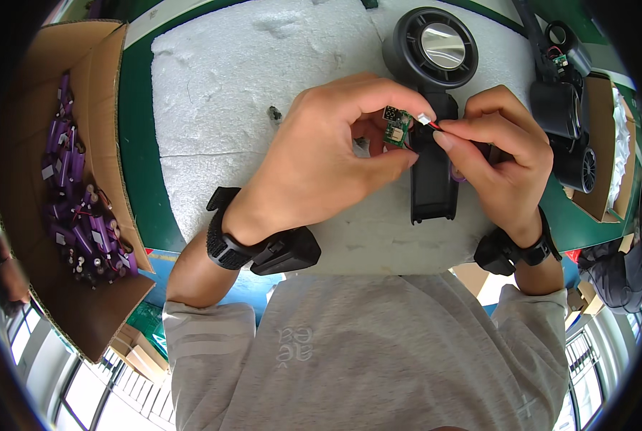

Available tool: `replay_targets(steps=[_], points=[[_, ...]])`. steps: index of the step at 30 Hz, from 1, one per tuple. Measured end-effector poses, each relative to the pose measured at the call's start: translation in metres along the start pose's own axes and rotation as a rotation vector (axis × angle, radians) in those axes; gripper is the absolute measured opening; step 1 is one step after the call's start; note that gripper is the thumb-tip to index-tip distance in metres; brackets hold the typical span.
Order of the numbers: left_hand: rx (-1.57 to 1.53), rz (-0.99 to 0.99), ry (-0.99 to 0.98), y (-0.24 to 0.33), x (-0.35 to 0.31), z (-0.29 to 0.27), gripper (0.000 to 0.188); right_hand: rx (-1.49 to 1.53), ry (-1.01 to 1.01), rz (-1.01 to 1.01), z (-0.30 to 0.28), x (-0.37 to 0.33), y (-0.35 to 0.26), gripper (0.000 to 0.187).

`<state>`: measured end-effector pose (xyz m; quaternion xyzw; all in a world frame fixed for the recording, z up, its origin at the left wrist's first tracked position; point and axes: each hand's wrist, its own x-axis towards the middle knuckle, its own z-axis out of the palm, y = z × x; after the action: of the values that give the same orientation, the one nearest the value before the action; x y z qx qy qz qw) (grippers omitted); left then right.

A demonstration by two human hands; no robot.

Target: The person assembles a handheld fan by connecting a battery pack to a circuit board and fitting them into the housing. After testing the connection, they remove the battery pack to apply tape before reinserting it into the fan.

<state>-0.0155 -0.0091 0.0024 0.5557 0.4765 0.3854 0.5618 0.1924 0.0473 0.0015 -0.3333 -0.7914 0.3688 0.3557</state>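
Between the thumb and fingers of my left hand (314, 154) is a small green circuit board (396, 135), held over the neck of a black handheld fan. My right hand (504, 147) is closed in a pinch on a thin red-and-black wire lead (436, 126). At the lead's end a small white plug (424, 118) sits close to the board and my left fingertips; whether it touches the board, I cannot tell. The black fan (433, 183) lies with its round, silver-centred head away from me and its hollow handle toward me. A bit of purple (458, 174) shows beside the handle, mostly hidden by my right hand.
White foam sheets (213, 93) cover the green table (140, 144). At the left stands a cardboard box (98, 316) with many purple battery cells (70, 165). More black fan parts (558, 108) lie at the right, by another cardboard box (605, 197) with white wrapping.
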Motion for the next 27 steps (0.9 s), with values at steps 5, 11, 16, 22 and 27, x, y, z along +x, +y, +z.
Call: replay_targets(steps=[5,11,16,22,27], points=[[-0.099,-0.026,0.083,0.001,0.001,0.005,0.036,-0.056,-0.038,-0.099,-0.001,0.003,0.002,0.019],[-0.006,-0.064,0.107,0.001,0.000,0.009,0.029,-0.038,-0.041,-0.110,-0.001,0.003,0.002,0.019],[-0.046,-0.077,0.185,0.003,0.000,0.011,0.029,-0.041,-0.026,-0.094,0.000,0.001,0.000,0.020],[0.059,0.089,0.142,-0.006,-0.001,0.007,0.029,-0.041,-0.039,-0.123,0.000,0.000,-0.001,0.021],[0.062,0.076,0.102,-0.004,-0.001,0.005,0.030,-0.005,-0.038,-0.129,0.000,0.000,-0.002,0.021]])
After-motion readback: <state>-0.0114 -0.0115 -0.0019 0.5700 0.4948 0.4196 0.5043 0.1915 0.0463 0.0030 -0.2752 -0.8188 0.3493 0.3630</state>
